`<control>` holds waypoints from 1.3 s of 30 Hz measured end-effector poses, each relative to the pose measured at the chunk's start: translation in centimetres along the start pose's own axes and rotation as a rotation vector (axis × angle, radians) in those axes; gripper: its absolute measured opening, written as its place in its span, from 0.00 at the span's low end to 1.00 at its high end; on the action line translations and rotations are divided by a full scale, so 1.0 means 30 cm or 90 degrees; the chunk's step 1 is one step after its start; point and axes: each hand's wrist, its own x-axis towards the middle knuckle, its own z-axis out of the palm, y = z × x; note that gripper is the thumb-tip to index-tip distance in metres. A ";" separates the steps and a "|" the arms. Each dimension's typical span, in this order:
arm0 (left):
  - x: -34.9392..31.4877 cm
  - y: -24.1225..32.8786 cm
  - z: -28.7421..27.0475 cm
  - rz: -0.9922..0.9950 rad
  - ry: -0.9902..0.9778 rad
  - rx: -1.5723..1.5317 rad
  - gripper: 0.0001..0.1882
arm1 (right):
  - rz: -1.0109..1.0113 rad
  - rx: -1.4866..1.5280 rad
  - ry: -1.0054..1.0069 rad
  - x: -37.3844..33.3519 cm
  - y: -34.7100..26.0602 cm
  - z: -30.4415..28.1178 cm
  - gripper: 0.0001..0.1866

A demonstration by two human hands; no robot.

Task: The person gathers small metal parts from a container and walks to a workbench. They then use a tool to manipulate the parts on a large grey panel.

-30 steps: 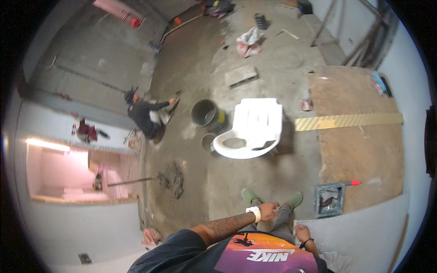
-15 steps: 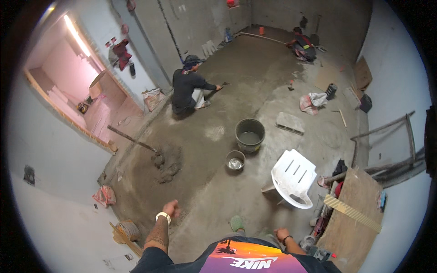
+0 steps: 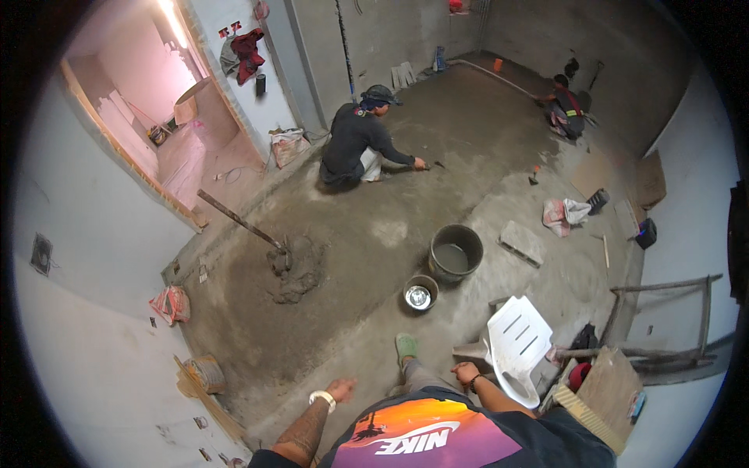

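Observation:
My left hand (image 3: 341,389), with a pale band at its wrist, hangs over the floor with loosely bent fingers and nothing in it. My right hand (image 3: 466,373), a dark bracelet behind it, is curled closed beside a white plastic chair (image 3: 519,339); no object shows in it, and I cannot tell whether it touches the chair. Ahead stand a large bucket (image 3: 456,273) of greyish liquid and a smaller pail (image 3: 420,295). To the left, a long-handled tool (image 3: 238,220) leans with its end in a heap of wet mortar (image 3: 296,277).
A crouching co-worker (image 3: 360,140) holds a trowel to the wet floor; another person (image 3: 567,109) crouches at the far right. A concrete block (image 3: 521,243) lies beyond the chair. A wooden frame (image 3: 706,312) and boards (image 3: 605,394) line the right wall. A doorway opens on the left.
My view has shifted, and the chair and buckets are nearer. My left hand has swung inward, and my right hand has come forward beside the chair. The co-worker's trowel arm still reaches over the floor.

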 end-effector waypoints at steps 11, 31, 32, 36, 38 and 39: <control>0.150 -0.105 -0.127 0.375 0.086 0.157 0.22 | -0.218 -0.257 -0.110 0.599 -0.268 -0.100 0.14; -0.397 0.442 -0.744 0.684 -0.104 -1.035 0.37 | -0.759 -0.296 -0.469 -0.382 -1.801 1.326 0.13; -0.439 0.426 -0.775 0.666 -0.120 -1.076 0.39 | -0.821 -0.302 -0.458 -0.424 -1.830 1.407 0.13; -0.560 0.367 -1.039 0.770 -0.193 -1.121 0.44 | -1.000 -0.279 -0.480 -0.557 -1.908 1.720 0.12; -0.609 0.309 -1.157 0.751 -0.123 -1.141 0.43 | -1.048 -0.268 -0.460 -0.579 -1.961 1.834 0.11; -0.634 0.297 -1.210 0.734 -0.108 -1.137 0.43 | -1.066 -0.267 -0.443 -0.580 -1.984 1.876 0.11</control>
